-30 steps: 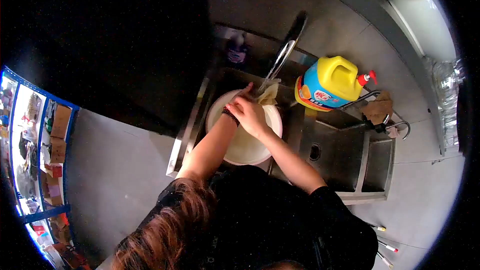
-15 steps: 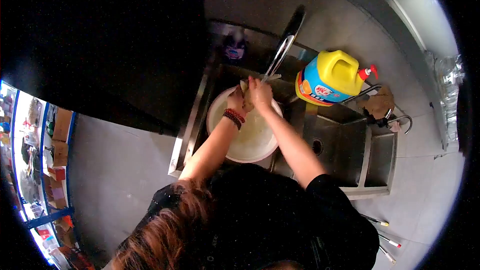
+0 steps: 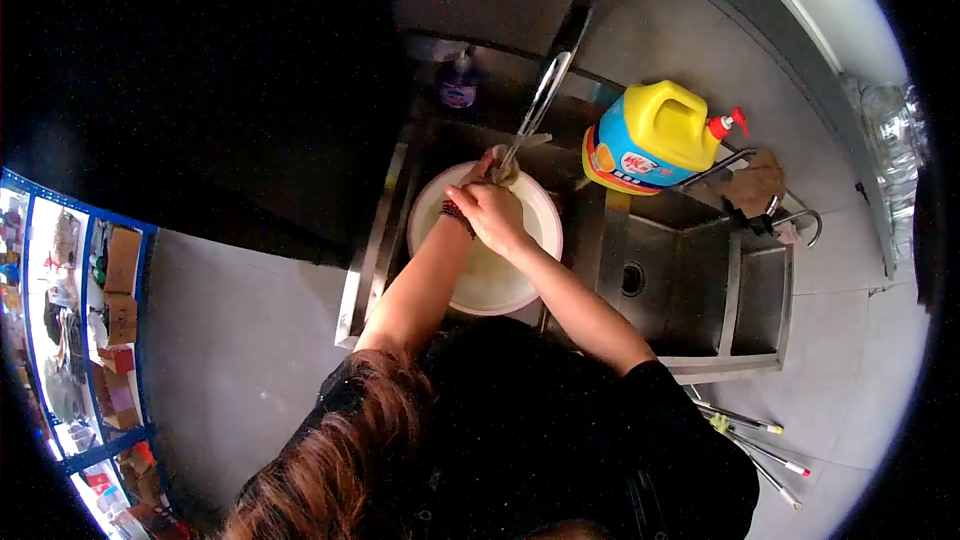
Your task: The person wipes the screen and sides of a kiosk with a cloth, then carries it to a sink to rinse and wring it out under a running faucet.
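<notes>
Over a white basin (image 3: pixel 495 285) in the metal sink, my left hand (image 3: pixel 482 172) reaches under the faucet (image 3: pixel 545 90), closed around a small pale cloth-like item (image 3: pixel 505 168). What exactly the item is cannot be told. My right hand (image 3: pixel 488 212) lies across my left wrist, over the beaded bracelets, its fingers stretched out and holding nothing. Cloudy liquid shows in the basin below both hands.
A yellow and blue jug (image 3: pixel 650 140) with a red pump stands behind the sink on the right. A purple bottle (image 3: pixel 458 85) is at the back left. A second sink compartment (image 3: pixel 665 290) lies right, poles (image 3: pixel 750 440) on the floor, shelves (image 3: pixel 75 320) far left.
My right hand has left the item near my left fingers and moved down onto my left wrist. My left hand has moved slightly forward under the faucet. The view has shifted a little.
</notes>
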A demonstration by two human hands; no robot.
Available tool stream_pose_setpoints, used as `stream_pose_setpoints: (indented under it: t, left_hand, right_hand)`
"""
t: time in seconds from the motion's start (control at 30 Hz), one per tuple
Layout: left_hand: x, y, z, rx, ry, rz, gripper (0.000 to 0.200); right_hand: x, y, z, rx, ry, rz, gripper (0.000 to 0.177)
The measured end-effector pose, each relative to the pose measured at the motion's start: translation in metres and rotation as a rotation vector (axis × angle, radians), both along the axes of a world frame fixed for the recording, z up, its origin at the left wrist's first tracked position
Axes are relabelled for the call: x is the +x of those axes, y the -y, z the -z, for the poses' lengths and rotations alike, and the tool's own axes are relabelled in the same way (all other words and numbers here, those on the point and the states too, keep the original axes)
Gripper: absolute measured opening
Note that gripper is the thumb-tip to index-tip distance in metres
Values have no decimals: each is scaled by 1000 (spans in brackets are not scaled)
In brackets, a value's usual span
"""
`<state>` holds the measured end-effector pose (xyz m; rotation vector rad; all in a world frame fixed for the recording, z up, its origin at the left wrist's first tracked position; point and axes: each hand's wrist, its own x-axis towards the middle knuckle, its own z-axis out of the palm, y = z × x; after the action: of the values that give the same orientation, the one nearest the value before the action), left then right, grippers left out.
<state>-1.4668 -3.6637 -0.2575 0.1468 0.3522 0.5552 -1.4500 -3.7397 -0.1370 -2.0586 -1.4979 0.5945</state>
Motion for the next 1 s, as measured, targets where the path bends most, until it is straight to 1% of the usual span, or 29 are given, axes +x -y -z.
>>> stream_pose_setpoints:
  t: [0.03,0.1,0.13,0.17,0.2,0.23,0.3,0.33,0.37,0.4,0.43,0.47,0.5,0.53,0.57,0.6,0.67,0.7,0.77,0.8,0.83,0.87,0.9,0.93,0.97,1.0]
  left_hand:
    - [4,4,3,12,-51,-22,44]
    - [10,14,-7,-38,-135,-45,42]
    - [11,18,-19,-70,-175,-58,41]
    - [10,19,-33,-90,-235,-63,41]
    - [8,18,-47,-56,-371,-65,37]
    - [7,16,-53,-22,-504,-66,34]
    - [7,13,-30,256,-554,-101,33]
    - [6,12,-7,395,-577,-115,32]
    - [6,10,14,538,-597,-130,32]
    - [7,7,30,680,-614,-146,31]
    - [2,10,-5,325,-550,-81,32]
    - [-3,14,-43,-56,-506,-77,34]
    - [-1,12,-30,55,-474,-91,32]
    - [1,10,-16,163,-441,-112,30]
    - [-1,13,-35,-50,-318,-158,26]
    - [-3,6,-29,-8,-258,-168,24]
    - [-13,-11,-1,70,-142,-190,23]
    - [-19,-14,-1,98,-133,-171,28]
    - [-29,-13,-10,151,-117,-121,41]
    - [-32,-10,-19,186,-80,-75,57]
    - [-31,-3,-30,280,-69,-76,61]
    - [-29,3,-39,376,-58,-76,65]
    - [-27,9,-48,473,-46,-78,69]
    - [-27,19,-62,465,-130,-59,80]
    - [-27,25,-72,548,-154,-61,78]
    - [-28,32,-82,630,-179,-65,75]
  right_hand:
    - [6,-6,4,61,102,72,44]
    - [30,-24,32,180,301,220,52]
    - [54,-35,55,201,213,322,49]
    - [65,-41,54,222,121,422,48]
    - [67,-44,55,145,103,428,51]
    - [58,-42,43,163,175,355,50]
    - [28,-30,30,195,325,200,49]
    - [11,-27,29,698,483,184,49]
    - [9,-22,30,238,255,146,49]
    - [21,-28,33,162,213,268,53]
    - [38,-37,45,80,162,391,57]
    - [63,-47,78,144,258,554,53]
    - [73,-44,73,268,304,467,47]
    - [74,-40,64,260,321,408,40]
    - [75,-36,55,251,343,345,34]
    - [75,-29,51,325,147,262,29]
    - [64,-2,47,455,-251,83,18]
    - [56,18,21,272,-340,15,11]
    - [60,36,35,145,-381,-84,21]
    - [63,35,49,237,-436,20,22]
    - [66,35,66,329,-491,128,24]
    - [66,34,68,424,-544,238,26]
    - [68,34,66,374,-737,308,26]
    - [68,32,48,323,-930,374,26]
    - [67,28,36,269,-1123,434,26]
    - [67,24,32,346,-1246,380,24]
